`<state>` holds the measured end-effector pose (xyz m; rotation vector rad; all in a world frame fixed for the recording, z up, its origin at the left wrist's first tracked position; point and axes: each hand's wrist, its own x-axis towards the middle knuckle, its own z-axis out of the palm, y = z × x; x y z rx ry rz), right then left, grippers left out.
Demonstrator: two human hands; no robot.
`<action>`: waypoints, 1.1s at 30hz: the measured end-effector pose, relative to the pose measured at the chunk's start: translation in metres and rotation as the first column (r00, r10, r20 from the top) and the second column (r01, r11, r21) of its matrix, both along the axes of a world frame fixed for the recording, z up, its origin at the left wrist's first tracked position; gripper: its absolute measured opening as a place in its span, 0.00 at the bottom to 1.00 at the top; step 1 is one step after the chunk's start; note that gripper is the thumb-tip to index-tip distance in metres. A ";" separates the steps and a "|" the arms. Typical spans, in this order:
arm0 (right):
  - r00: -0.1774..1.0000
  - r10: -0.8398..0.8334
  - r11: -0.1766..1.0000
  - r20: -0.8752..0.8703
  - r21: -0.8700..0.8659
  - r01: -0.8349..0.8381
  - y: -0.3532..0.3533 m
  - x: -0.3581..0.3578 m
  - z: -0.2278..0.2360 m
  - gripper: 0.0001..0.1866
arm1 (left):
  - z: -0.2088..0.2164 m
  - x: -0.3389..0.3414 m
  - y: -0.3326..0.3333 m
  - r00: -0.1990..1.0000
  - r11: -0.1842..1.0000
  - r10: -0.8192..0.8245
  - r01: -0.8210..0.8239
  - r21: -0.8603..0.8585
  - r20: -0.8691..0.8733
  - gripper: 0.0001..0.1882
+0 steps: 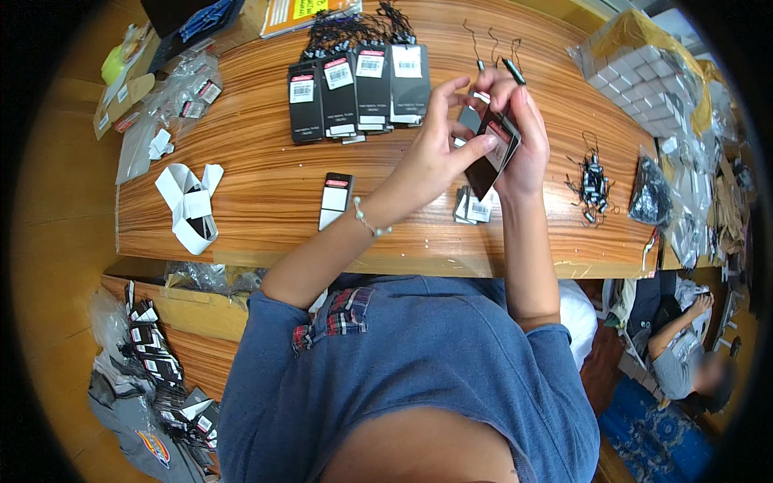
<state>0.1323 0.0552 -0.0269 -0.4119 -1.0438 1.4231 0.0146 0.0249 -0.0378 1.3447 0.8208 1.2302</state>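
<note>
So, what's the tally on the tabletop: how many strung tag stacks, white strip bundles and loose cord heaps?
Strung tag stacks: 4
White strip bundle: 1
Loose cord heap: 1
Total: 6

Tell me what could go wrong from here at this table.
The layered black cardboard tag, held between the left hand and right hand, could slip or fan apart. The loose heap of thin black cords might tangle, since its strands overlap. The bare left forearm might nudge the single black rectangular tag with white panels showing beside it.
</note>
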 end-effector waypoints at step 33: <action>0.639 0.087 0.965 0.764 -0.225 0.137 0.213 0.100 -0.031 0.15 | -0.038 0.036 0.116 0.490 0.984 0.126 0.049 0.171 -0.863 0.20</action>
